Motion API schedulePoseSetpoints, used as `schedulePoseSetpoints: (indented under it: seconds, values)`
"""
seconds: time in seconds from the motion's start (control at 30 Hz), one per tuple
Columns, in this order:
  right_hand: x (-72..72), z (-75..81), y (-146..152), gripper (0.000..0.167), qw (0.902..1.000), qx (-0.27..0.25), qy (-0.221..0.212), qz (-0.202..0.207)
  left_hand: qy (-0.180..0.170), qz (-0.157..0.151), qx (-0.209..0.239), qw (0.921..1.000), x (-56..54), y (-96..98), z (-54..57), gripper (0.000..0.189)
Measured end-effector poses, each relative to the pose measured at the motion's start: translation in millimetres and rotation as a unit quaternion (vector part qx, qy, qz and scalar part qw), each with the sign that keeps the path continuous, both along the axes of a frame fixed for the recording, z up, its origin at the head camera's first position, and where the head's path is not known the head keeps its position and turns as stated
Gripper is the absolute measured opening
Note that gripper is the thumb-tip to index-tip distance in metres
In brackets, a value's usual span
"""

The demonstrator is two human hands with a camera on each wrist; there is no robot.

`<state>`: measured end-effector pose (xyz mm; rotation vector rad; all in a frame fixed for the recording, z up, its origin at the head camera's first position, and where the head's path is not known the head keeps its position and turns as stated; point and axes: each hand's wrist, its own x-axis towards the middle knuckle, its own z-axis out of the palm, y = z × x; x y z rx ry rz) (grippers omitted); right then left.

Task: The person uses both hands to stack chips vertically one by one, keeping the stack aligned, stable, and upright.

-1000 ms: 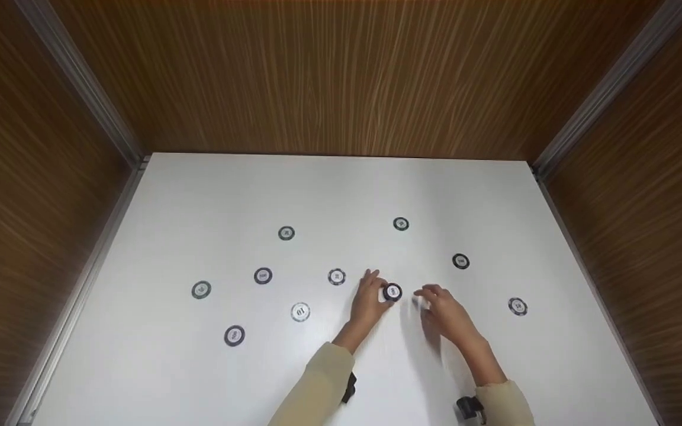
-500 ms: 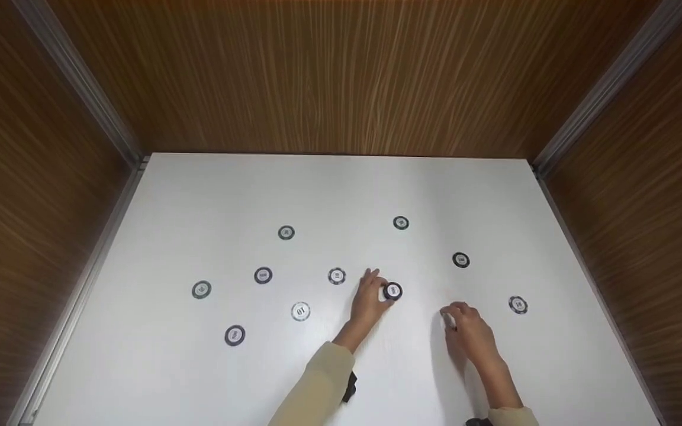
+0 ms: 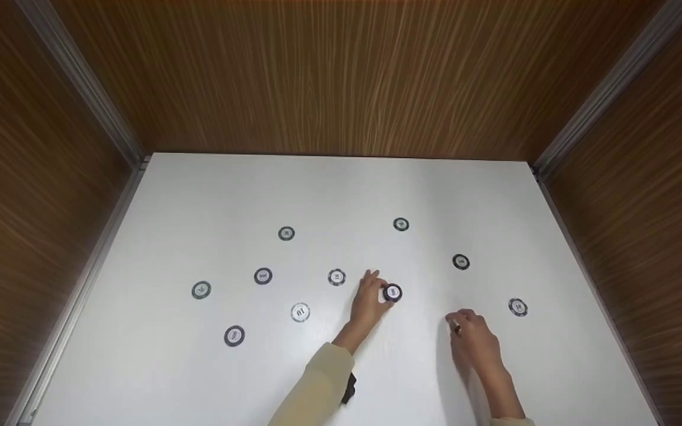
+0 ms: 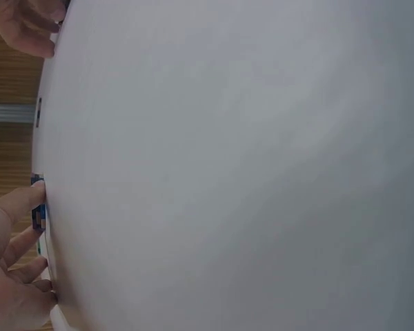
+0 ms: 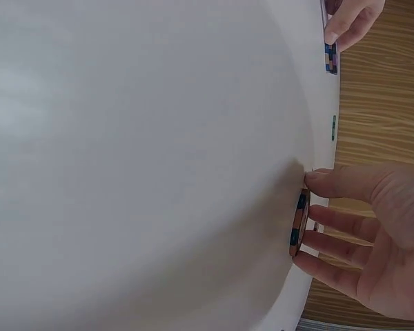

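In the head view my left hand (image 3: 369, 300) pinches a short stack of dark poker chips (image 3: 393, 292) by its edges, low over the white table. The stack's layered blue edge (image 4: 38, 203) shows between thumb and finger in the left wrist view. To the right, my right hand (image 3: 476, 342) holds a single poker chip (image 5: 300, 222), tilted on edge, with blue and orange-brown edge marks. The right wrist view shows the thumb at its upper end and fingers along its side and lower end. From above, the right fingers mostly hide this chip.
Several poker chips lie flat and apart on the white table (image 3: 157, 367): a white-faced 10 chip (image 3: 300, 312), a 500 chip (image 3: 234, 336), a black chip (image 3: 461, 261), and a 10 chip (image 3: 518, 307) at right. Wood-grain panels (image 3: 329, 77) enclose the back and sides.
My right hand has moved away from the stack, rightward and toward me, with a chip in its fingers. The left hand has stayed in place at the stack.
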<state>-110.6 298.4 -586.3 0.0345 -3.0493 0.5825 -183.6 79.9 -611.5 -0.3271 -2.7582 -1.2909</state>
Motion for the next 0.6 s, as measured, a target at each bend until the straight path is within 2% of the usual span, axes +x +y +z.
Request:
schedulePoseSetpoints:
  seconds: [0.3,0.6]
  values:
    - [7.4,2.6,5.7,0.033,0.9997,-0.012,-0.014,-0.016,0.004,0.000,0.014,0.9999,0.3,-0.2,-0.4,0.032]
    - [11.9,3.4,4.4,0.031,0.9997,-0.009,-0.001,-0.021,0.013,-0.001,0.020,0.9997,1.0,-0.8,-0.8,0.032]
